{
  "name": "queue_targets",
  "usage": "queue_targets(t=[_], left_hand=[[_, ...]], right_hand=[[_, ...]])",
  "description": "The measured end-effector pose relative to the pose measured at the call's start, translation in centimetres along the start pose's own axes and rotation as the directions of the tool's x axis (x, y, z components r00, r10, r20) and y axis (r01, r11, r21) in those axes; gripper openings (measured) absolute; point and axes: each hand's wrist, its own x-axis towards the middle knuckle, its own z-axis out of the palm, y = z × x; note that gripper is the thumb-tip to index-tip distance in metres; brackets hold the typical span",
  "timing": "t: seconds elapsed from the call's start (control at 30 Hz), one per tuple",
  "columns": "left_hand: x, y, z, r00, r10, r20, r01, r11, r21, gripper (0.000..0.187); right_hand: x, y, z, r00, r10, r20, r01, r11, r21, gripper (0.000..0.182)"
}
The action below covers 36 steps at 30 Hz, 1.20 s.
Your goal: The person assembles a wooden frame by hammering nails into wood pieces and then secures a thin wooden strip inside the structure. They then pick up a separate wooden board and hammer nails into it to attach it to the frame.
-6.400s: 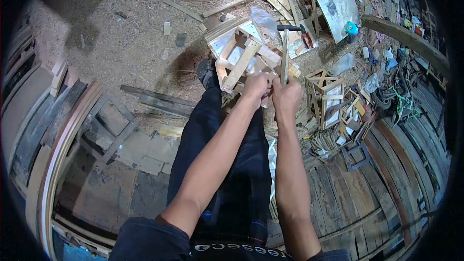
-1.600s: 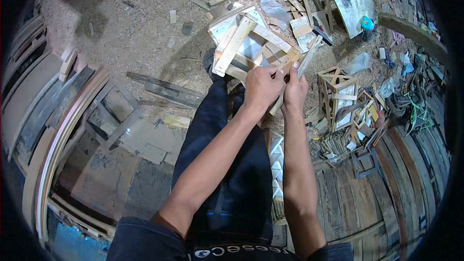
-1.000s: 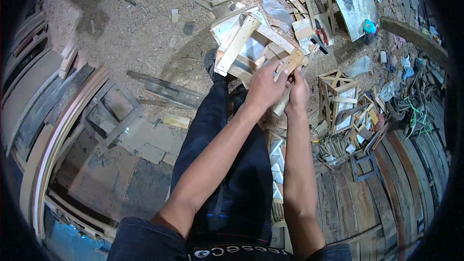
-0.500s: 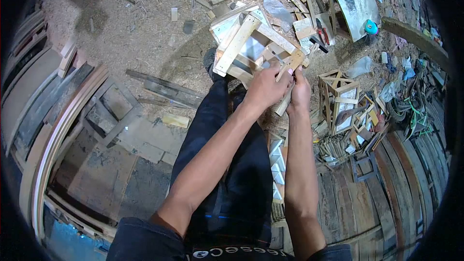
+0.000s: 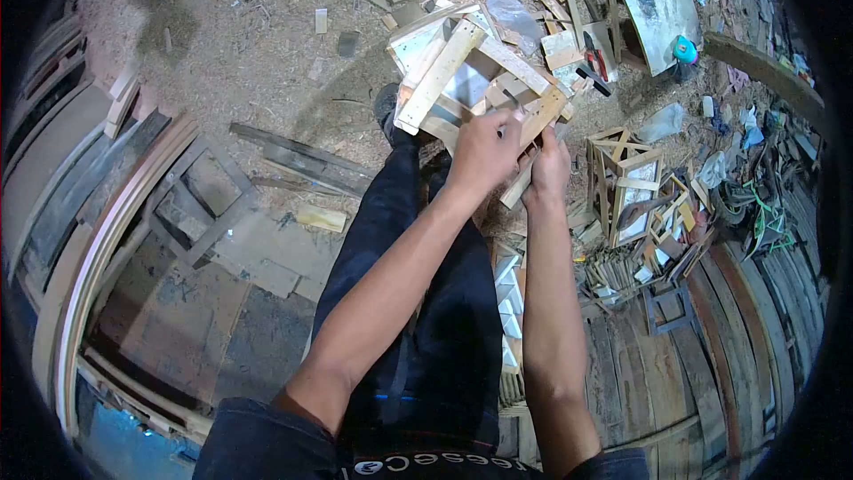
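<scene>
A light wooden frame (image 5: 442, 74) made of nailed slats stands tilted in front of my legs. My left hand (image 5: 484, 153) is closed in a fist beside its near side; a small dark spot shows at the curled fingers, but what they hold cannot be made out. My right hand (image 5: 548, 169) grips the near end of a slat (image 5: 544, 114) of this frame, thumb up along the wood. Below, a shorter wooden strip (image 5: 518, 187) sticks out between the two hands. Part of the frame's near side is hidden behind my left hand.
Red-handled pliers (image 5: 595, 55) and a black-headed tool (image 5: 593, 80) lie just past the frame. A similar slatted frame (image 5: 626, 185) stands at the right among wood offcuts (image 5: 671, 231). Planks (image 5: 302, 160) lie to the left. A turquoise object (image 5: 683, 49) rests by a pale panel (image 5: 653, 14).
My left hand has drawn back slightly left from the slat's end and closed into a fist. My right hand stays near the same place, and the slat's face shows more.
</scene>
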Motion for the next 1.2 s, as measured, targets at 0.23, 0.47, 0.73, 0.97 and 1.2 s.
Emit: queue_targets(t=[0.23, 0.47, 0.73, 0.97, 1.2], left_hand=[[2.6, -0.8, 1.2, 1.000, 0.001, -0.006, -0.001, 1.000, -0.021, 0.038], [2.0, -0.8, 1.5, 0.992, 0.096, -0.075, -0.086, 0.988, 0.128, 0.034], [1.9, -0.3, -0.3, 0.997, 0.046, 0.054, -0.053, 0.989, 0.137, 0.031], [0.6, -1.4, 0.4, 0.966, 0.237, -0.101, -0.229, 0.970, 0.081, 0.028], [0.3, 0.1, -0.1, 0.982, 0.171, -0.079, -0.156, 0.975, 0.160, 0.027]], right_hand=[[3.4, 1.3, -1.6, 0.973, 0.174, 0.151, -0.189, 0.977, 0.093, 0.033], [4.0, 1.1, -1.6, 0.872, 0.364, 0.327, -0.439, 0.877, 0.195, 0.032], [5.8, 2.6, -2.8, 0.843, 0.415, 0.342, -0.489, 0.857, 0.165, 0.033], [5.8, 2.3, -2.5, 0.855, 0.401, 0.328, -0.464, 0.875, 0.139, 0.032], [6.1, 2.1, -2.5, 0.820, 0.441, 0.366, -0.515, 0.847, 0.134, 0.029]])
